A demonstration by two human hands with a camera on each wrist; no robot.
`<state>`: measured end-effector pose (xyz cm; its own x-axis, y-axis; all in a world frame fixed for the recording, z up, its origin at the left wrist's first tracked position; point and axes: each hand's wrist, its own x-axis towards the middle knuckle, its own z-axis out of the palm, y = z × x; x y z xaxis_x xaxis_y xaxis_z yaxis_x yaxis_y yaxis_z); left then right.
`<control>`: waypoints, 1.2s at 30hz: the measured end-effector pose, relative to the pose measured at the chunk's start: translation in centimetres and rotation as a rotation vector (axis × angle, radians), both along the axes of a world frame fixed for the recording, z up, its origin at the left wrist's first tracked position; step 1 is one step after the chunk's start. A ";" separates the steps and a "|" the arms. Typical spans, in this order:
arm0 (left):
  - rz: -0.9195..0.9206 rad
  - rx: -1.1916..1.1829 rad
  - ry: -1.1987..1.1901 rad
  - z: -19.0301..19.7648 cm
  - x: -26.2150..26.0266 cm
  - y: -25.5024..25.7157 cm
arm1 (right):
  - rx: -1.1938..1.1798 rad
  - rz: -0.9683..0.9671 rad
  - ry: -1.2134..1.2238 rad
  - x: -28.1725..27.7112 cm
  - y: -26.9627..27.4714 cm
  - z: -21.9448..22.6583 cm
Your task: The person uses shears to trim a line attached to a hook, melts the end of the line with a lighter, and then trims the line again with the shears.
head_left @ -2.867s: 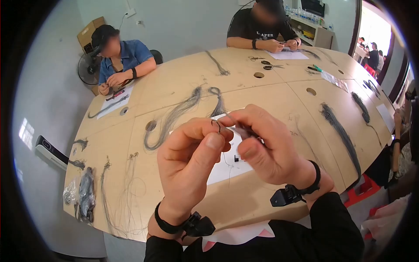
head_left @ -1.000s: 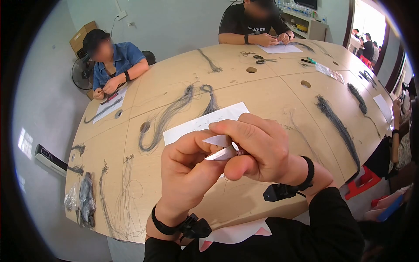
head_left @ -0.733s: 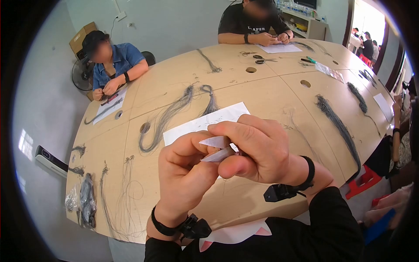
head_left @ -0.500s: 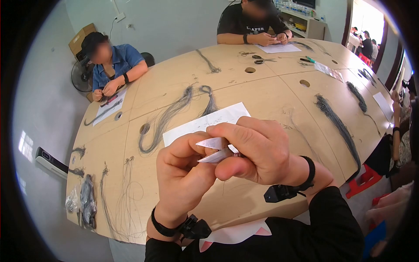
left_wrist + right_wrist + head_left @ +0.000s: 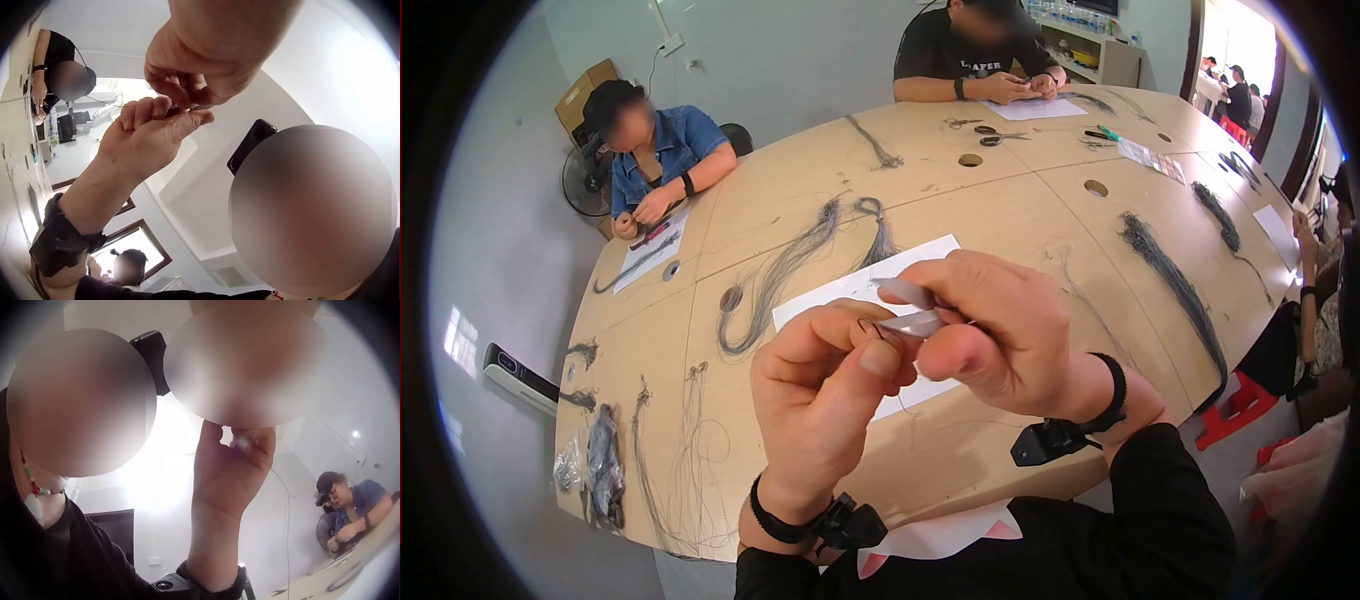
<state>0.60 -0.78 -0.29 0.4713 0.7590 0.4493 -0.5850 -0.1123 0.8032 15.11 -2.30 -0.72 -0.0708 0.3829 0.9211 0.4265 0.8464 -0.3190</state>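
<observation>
White capitals point(image 5: 980, 67) "L?APER", second letter unclear, across the front of a black T-shirt point(image 5: 927, 60).

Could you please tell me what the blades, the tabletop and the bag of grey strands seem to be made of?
Blades: probably steel; silvery grey, smooth, with a light sheen.
Tabletop: possibly wood-look laminate; pale tan, smooth, with straight seams, though real wood is possible.
Bag: likely clear plastic film; transparent, with wrinkled glints.

Table point(image 5: 960, 215): light wood, is stretching wide with a curved edge.
Wall point(image 5: 770, 70): pale, is rising beyond.
Fan point(image 5: 584, 182): is standing near the wall.
Shelf unit point(image 5: 1116, 66): is holding bottles point(image 5: 1078, 14).
Doorway point(image 5: 1240, 38): is glowing brightly.
Stool point(image 5: 1240, 408): red, is standing on the floor point(image 5: 1220, 475).
</observation>
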 end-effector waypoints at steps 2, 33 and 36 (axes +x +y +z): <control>0.114 0.015 0.039 0.4 0.0 -0.1 | -0.106 0.010 -0.035 0.6 -0.6 0.6; 0.193 0.234 0.001 0.2 -0.2 0.5 | -0.208 0.087 -0.156 0.6 -0.2 0.7; 0.167 0.217 -0.022 0.0 -0.3 0.6 | -0.253 0.074 -0.167 0.4 -0.4 0.7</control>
<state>0.31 -0.19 -0.31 0.3354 0.7105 0.6186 -0.5611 -0.3768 0.7371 15.48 -2.69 -0.01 -0.2495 0.5865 0.7706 0.4309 0.7799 -0.4540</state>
